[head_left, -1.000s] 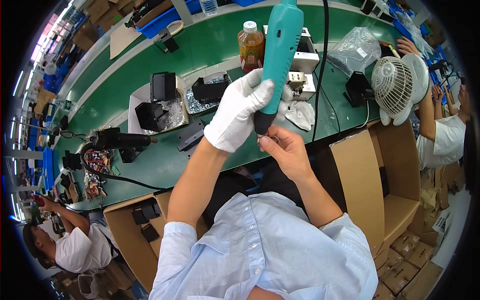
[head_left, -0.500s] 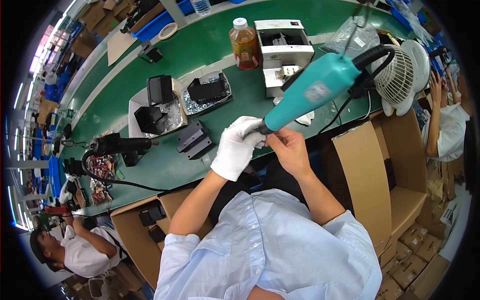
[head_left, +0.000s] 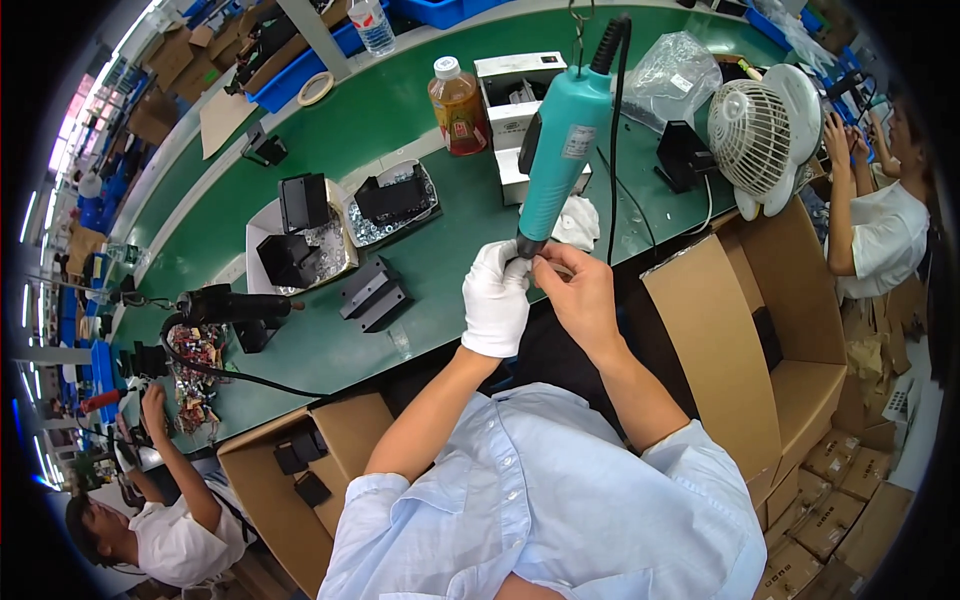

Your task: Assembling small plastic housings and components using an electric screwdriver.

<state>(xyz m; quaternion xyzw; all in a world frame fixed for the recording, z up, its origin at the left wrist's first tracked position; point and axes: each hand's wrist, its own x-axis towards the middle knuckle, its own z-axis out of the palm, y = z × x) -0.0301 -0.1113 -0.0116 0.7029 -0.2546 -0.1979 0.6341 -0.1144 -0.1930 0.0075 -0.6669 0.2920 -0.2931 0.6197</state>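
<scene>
The white-gloved left hand [head_left: 497, 300] and bare right hand [head_left: 578, 297] both close their fingers around the dark tip of the hanging teal plastic electric screwdriver [head_left: 560, 160], above the near edge of the green worktop [head_left: 400, 120]; a crumpled white cloth [head_left: 578, 222] lies just behind; an amber drink bottle [head_left: 458, 108] stands farther back.

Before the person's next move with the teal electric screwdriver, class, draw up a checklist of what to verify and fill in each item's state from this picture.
1. Left hand, gloved, holds the tip end of the teal screwdriver: ok.
2. Right hand, bare, has its fingers at the tip: ok.
3. Bit seated in the tip: cannot tell, the hands hide it.
4. Black cord hangs free of both hands: ok.
5. Tray of small metal parts lies within reach on the green bench: ok.
6. Drink bottle stands upright, apart from the tool: ok.
</scene>
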